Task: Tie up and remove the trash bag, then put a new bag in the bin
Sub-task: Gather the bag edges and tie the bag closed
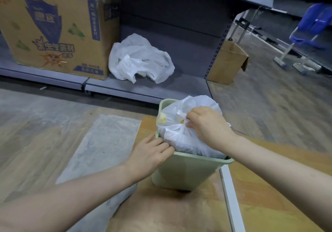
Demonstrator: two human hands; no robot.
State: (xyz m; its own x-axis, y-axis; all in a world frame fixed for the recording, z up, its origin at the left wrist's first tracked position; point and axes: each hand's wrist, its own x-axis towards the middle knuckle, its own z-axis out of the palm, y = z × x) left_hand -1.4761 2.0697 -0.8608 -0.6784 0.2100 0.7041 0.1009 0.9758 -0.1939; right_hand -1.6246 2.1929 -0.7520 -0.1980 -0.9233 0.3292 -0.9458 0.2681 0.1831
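Trash bag (181, 132) pinched by right hand (208, 125); left hand (150, 152) grips bin (188, 170) rim.

A full white trash bag (181, 132), gathered at its top, bulges from a pale green bin (188, 172) at lower centre; a crumpled white bag (140, 59) lies on the shelf above.

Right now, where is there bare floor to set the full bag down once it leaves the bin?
Bare wooden floor lies right of the green bin, past the white strip. Left, a clear plastic sheet covers the floor. The low shelf behind is crowded: cardboard box, crumpled white bag.
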